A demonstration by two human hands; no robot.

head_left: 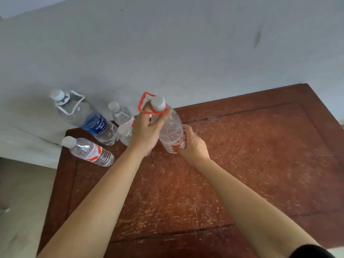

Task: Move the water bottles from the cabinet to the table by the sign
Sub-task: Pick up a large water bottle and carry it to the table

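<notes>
A clear water bottle [170,128] with a white cap and a red carry loop stands near the back edge of the wooden table [251,155]. My left hand [147,131] grips its neck, with fingers through the red loop. My right hand [191,144] holds the bottle's lower part at the red label. To the left stand a large blue-labelled bottle [87,118] with a white carry loop and three smaller red-labelled bottles: one at the front left [89,150], one further back [121,114], and one [125,135] partly hidden behind my left hand.
A pale wall [167,53] rises right behind the table. The table's left edge drops to a light floor [22,202]. The scratched tabletop stretches to the right and toward me.
</notes>
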